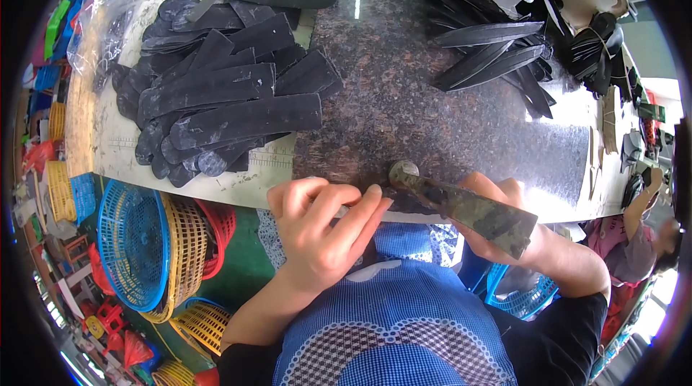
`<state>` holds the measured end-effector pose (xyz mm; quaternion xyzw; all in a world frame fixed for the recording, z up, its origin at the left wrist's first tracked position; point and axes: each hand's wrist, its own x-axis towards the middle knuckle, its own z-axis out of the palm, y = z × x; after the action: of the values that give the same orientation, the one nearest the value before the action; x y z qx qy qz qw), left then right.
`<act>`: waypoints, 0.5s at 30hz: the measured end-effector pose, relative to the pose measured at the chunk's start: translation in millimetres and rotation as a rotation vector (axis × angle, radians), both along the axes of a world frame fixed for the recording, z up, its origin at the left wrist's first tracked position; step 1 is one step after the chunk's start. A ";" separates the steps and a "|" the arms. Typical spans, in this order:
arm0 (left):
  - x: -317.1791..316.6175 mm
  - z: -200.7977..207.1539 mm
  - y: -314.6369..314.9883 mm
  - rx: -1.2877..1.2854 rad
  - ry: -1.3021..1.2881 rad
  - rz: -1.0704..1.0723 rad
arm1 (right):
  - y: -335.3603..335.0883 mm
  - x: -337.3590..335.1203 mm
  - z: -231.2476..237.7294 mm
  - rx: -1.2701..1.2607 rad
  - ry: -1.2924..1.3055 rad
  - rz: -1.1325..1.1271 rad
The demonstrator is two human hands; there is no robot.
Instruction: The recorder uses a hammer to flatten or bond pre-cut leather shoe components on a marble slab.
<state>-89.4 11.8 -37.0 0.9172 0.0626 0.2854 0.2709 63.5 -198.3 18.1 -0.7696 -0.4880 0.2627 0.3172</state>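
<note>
At the near edge of the dark stone slab (432, 123), my left hand (321, 224) is closed, with its fingertips pressed together. A dark piece seems to lie at those fingertips, mostly hidden by the hand. My right hand (490, 188) is wrapped round a worn metal hammer (468, 206). The hammer has a round face, just right of my left fingertips, and a long body that flares to a broad end over my right wrist. Far left lies a heap of flat black strips (231, 98) with rounded ends. Curved, glossy black pieces (490, 54) are piled far right.
The strips lie partly on a white board (115, 159) with ruler marks. Plastic baskets, blue (133, 242) and yellow (184, 242), stand left below the table. Another blue basket (522, 292) is by my right arm. A person (627, 242) sits far right.
</note>
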 end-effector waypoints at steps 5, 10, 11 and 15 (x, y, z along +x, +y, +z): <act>-0.2 3.1 -2.3 -0.078 0.026 -0.035 | 10.9 5.6 8.4 0.138 -0.047 0.036; 12.6 2.9 13.2 -0.108 0.020 -0.192 | 13.1 14.3 22.2 0.027 -0.090 0.097; 20.2 2.8 22.0 -0.089 0.018 -0.294 | 9.7 16.9 22.0 0.027 -0.126 0.063; 45.9 13.4 45.2 -0.024 -0.010 -0.565 | 6.6 7.9 28.6 -0.038 -0.139 0.103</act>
<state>-43.5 57.0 -23.6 0.8937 -0.1934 0.2023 0.3507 71.5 -191.7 46.6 -0.7657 -0.5428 0.2337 0.2538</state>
